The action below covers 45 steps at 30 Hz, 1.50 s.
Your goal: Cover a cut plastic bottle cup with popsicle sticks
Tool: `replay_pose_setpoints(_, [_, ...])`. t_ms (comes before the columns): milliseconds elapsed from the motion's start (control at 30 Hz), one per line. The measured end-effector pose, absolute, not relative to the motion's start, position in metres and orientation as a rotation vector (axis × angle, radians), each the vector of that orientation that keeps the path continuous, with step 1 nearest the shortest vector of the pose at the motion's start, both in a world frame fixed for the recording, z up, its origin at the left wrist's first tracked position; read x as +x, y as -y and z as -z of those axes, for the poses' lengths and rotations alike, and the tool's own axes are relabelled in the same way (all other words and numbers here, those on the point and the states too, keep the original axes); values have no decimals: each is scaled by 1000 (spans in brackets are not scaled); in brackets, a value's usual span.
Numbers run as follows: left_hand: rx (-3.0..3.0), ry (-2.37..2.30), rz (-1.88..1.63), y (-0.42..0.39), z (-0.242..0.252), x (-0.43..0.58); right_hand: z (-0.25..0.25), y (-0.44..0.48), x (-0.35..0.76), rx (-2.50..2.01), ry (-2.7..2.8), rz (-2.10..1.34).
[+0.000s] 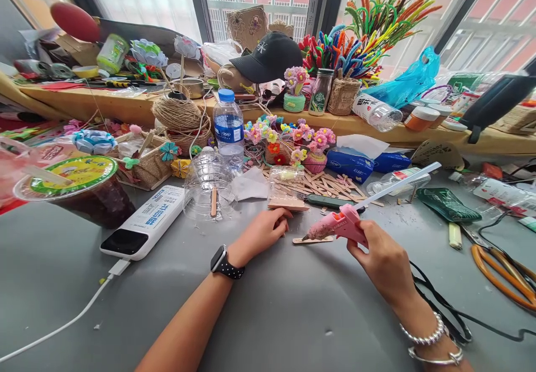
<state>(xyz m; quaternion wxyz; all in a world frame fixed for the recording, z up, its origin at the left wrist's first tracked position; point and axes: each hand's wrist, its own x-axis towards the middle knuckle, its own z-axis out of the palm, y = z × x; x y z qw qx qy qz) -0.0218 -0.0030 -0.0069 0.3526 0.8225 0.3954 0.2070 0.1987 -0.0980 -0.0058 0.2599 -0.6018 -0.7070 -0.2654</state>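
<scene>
My right hand [383, 260] is closed round the handle of a pink hot glue gun [341, 224]. A long translucent glue stick [402, 184] sticks out of its back. The gun's tip is at the left part of a wooden craft stick [320, 240] lying on the table. My left hand [264, 229], a watch on its wrist, rests left of that stick. Its fingers are loosely bent, with a gap between thumb and forefinger, and nothing shows in them. Just behind its fingertips stands a clear plastic piece [287, 185] with craft sticks along its front edge.
Behind lie a pile of craft sticks [330, 185], a green-handled cutter [330, 201] and a cut clear bottle [207, 185]. A drink cup [79, 193] and a power bank [144, 224] stand left. Orange-handled scissors [502, 271] and a black cord [444, 299] lie right.
</scene>
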Motion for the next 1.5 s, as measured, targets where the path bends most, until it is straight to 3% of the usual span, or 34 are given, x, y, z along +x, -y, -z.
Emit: replay_pose_setpoints(1500, [2163, -1013, -530, 1, 12, -22, 6, 99, 204, -1669, 1900, 679])
